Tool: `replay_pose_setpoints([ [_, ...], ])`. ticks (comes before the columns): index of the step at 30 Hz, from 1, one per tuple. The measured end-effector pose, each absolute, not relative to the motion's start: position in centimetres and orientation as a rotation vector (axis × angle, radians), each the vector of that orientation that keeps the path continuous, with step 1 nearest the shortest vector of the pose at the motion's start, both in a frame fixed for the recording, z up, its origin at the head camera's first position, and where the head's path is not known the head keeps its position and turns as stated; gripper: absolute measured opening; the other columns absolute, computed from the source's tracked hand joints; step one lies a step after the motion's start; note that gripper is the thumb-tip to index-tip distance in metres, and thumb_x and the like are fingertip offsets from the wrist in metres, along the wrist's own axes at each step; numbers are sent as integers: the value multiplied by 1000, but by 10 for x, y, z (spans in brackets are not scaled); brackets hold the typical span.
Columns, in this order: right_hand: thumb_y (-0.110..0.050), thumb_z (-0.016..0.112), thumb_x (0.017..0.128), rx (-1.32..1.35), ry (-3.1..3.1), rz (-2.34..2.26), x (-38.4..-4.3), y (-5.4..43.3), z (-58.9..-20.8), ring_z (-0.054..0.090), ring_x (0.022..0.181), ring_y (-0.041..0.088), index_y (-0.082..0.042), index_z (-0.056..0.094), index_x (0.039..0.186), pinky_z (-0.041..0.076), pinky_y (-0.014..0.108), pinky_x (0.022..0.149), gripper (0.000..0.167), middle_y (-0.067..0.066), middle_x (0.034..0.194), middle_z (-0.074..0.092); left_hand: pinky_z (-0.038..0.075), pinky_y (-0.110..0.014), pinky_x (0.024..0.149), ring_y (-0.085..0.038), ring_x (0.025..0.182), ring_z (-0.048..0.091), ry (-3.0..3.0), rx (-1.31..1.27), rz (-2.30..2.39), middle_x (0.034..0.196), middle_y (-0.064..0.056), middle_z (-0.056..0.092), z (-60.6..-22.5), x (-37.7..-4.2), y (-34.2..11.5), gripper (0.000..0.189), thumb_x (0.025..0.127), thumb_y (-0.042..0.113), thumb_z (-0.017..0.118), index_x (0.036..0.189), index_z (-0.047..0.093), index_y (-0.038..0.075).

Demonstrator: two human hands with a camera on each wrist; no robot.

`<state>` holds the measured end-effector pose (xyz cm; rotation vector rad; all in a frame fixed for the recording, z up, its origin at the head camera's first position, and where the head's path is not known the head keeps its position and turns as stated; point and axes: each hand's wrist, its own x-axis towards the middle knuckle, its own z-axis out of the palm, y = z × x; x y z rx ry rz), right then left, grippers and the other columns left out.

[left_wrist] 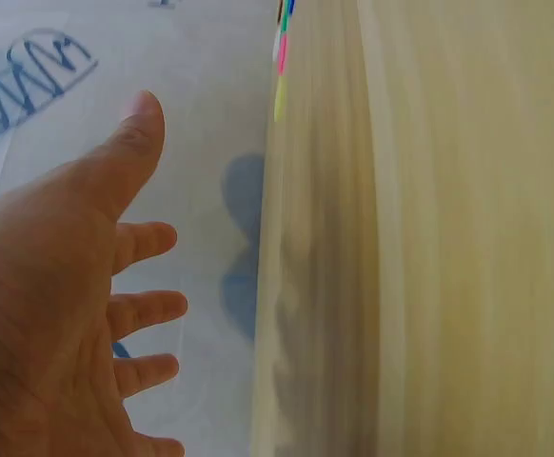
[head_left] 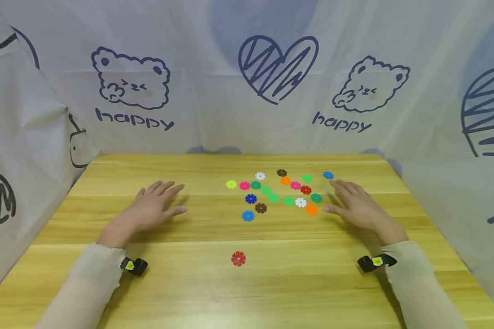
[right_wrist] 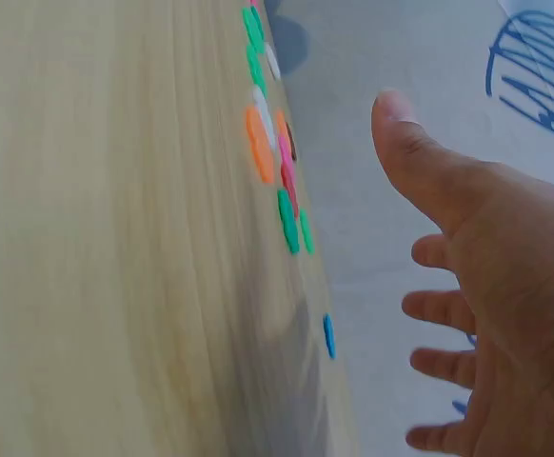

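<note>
My left hand (head_left: pixel 150 208) hovers over the left part of the table, fingers spread and nothing in it. On the other side my right hand (head_left: pixel 360 208) is held over the table with its fingers extended, also holding nothing. Its fingertips are near a blue notched disc (head_left: pixel 328 175), a dark green disc (head_left: pixel 316 198) and an orange disc (head_left: pixel 311 209). Several more flat, flower-like plastic discs lie scattered between the hands, among them a yellow-green disc (head_left: pixel 231 184) closest to the left hand. A red disc (head_left: pixel 238 258) lies apart, nearer the front.
The discs lie on a wooden table (head_left: pixel 189 283). White cloth (head_left: pixel 206 105) with drawn bears and hearts hangs behind the far edge and along both sides. Each wrist wears a small black camera on a strap (head_left: pixel 134 266).
</note>
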<state>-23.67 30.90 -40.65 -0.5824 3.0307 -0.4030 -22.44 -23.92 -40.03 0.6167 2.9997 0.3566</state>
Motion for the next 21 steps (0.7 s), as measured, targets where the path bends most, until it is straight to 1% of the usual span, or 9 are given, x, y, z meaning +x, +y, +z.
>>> replay_pose_setpoints([
  [3,-55,58,94,-648,3034,-494,-237,298,-403,27,137,46,-5,31,152,22,63,110,82,23,152,32,13,-69,108,-48,141,17,2982,707,396,155,-21,27,-398,-222,-228,79,96,65,43,154,30,14],
  [6,-50,61,94,-703,3009,-566,-238,284,-401,31,136,44,-4,37,150,24,60,110,76,22,149,38,15,-64,111,-45,141,20,2963,784,432,154,-19,30,-396,-218,-217,79,95,64,46,154,31,14],
  [8,-50,61,94,-728,2987,-611,-240,275,-401,32,136,42,-5,39,149,25,59,111,74,20,148,40,17,-62,112,-44,141,22,2958,831,431,154,-18,32,-395,-215,-208,80,94,65,47,153,33,15],
  [12,-53,60,93,-750,2938,-717,-242,258,-401,33,137,40,-7,42,148,26,59,110,73,18,148,41,19,-64,110,-43,141,24,2933,921,415,153,-15,34,-392,-207,-192,81,92,68,47,153,35,17],
  [16,-55,60,92,-802,2903,-792,-246,243,-402,40,133,37,-10,45,147,32,58,107,73,16,146,44,22,-62,110,-43,139,28,2916,1029,407,151,-14,38,-392,-201,-179,78,92,65,50,151,38,16],
  [18,-52,62,92,-837,2879,-846,-248,235,-403,46,128,34,-9,46,146,38,55,104,71,14,144,47,23,-61,110,-42,138,30,2903,1085,412,150,-15,40,-393,-200,-173,76,92,62,54,150,39,16],
  [21,-48,65,91,-863,2856,-902,-250,224,-405,52,120,30,-10,48,144,44,51,98,68,12,137,53,24,-58,112,-41,138,32,2861,1147,427,149,-15,40,-393,-199,-165,75,92,61,54,151,39,17],
])
